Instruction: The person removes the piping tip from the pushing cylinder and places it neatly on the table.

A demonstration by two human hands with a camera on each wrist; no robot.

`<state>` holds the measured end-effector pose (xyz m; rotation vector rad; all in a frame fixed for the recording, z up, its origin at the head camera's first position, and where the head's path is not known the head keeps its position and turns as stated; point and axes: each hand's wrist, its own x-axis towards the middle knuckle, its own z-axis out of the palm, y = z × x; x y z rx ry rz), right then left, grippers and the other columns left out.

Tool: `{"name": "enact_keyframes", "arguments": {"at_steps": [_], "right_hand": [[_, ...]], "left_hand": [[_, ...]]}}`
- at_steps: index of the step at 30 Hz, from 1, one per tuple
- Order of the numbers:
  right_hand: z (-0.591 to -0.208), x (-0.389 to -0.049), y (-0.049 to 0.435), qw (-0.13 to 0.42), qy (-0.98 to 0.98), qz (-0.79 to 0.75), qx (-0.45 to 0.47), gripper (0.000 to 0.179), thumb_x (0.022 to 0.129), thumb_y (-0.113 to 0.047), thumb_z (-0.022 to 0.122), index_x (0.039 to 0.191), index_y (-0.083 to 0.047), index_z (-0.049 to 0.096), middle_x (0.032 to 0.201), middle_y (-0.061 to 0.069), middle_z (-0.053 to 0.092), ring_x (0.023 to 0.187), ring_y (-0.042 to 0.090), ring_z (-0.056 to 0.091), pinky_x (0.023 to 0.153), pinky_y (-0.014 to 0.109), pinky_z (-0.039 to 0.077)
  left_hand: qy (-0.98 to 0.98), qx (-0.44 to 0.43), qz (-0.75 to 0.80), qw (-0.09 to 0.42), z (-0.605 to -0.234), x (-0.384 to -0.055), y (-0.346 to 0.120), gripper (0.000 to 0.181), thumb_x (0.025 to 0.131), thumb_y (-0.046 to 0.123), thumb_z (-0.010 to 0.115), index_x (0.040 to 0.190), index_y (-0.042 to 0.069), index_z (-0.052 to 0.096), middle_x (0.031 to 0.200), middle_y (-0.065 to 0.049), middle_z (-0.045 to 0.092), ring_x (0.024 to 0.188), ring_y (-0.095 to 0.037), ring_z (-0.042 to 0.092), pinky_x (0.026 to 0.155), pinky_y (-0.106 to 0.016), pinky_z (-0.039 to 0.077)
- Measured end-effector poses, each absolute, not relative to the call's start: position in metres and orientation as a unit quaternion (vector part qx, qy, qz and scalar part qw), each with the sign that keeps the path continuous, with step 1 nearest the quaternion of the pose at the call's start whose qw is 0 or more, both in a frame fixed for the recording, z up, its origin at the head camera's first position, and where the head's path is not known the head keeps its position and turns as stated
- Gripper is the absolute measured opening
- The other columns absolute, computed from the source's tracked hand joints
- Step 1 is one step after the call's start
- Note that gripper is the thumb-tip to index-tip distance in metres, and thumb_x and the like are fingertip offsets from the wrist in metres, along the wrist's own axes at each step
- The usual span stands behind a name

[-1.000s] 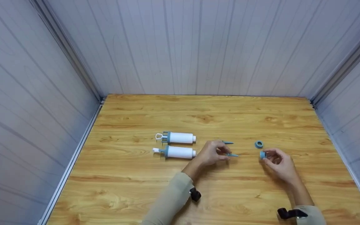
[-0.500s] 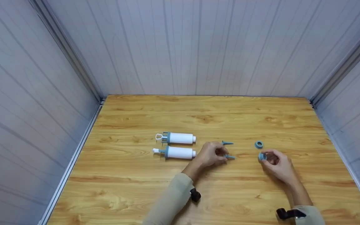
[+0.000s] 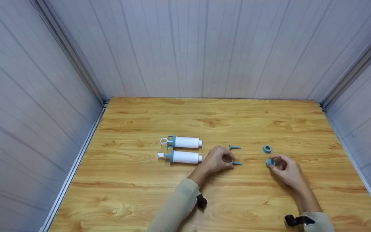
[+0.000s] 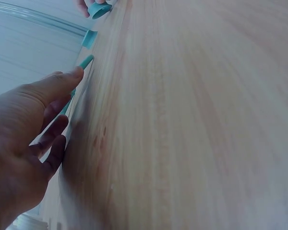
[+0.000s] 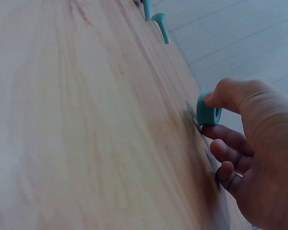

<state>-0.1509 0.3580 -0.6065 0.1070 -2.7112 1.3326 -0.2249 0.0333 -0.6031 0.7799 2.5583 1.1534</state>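
My left hand [image 3: 217, 158] pinches a small blue tapered nozzle [image 3: 237, 163] by its wide end, low over the wooden table. In the left wrist view the nozzle's thin tip [image 4: 88, 61] sticks out past the thumb. My right hand [image 3: 289, 171] holds a blue ring cap [image 5: 206, 109] between thumb and index finger, close to the tabletop. Behind the left hand lies a second nozzle [image 3: 234, 147], its tip pointing right. Another ring cap [image 3: 264, 150] lies flat just beyond the right hand.
Two white syringe-like cylinders, a far one [image 3: 187, 142] and a near one [image 3: 185, 157], lie side by side left of the left hand. Both have blue collars and white handles on their left ends. White panel walls [image 3: 188, 48] enclose the wooden table [image 3: 211, 119] at the back and sides.
The left hand has brought its nozzle slightly left and down, leaving the far nozzle fully visible. The right hand has shifted its ring cap a little left and turned its opening more toward the head camera.
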Motion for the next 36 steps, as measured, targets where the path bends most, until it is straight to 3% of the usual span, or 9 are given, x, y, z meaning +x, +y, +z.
{"name": "enact_keyframes", "arguments": {"at_steps": [17, 36], "right_hand": [[-0.6065, -0.151, 0.3581, 0.039, -0.907, 0.418, 0.026, 0.029, 0.099, -0.005, 0.083, 0.127, -0.004, 0.08, 0.102, 0.011, 0.071, 0.074, 0.001, 0.053, 0.067, 0.022, 0.045], [-0.6067, -0.1505, 0.3602, 0.034, -0.914, 0.405, 0.027, 0.03, 0.095, -0.004, 0.084, 0.124, -0.002, 0.08, 0.103, 0.011, 0.068, 0.077, 0.002, 0.052, 0.07, 0.021, 0.044]], "left_hand": [[0.87, 0.271, 0.395, 0.115, -0.6037, -0.2253, 0.0303, 0.02, 0.093, 0.017, 0.095, 0.113, 0.016, 0.089, 0.111, 0.001, 0.087, 0.101, -0.004, 0.065, 0.093, -0.017, 0.05], [0.875, 0.268, 0.386, 0.115, -0.6045, -0.2252, 0.0296, 0.021, 0.092, 0.019, 0.096, 0.112, 0.018, 0.089, 0.112, 0.004, 0.087, 0.103, -0.003, 0.061, 0.1, -0.021, 0.047]]}}
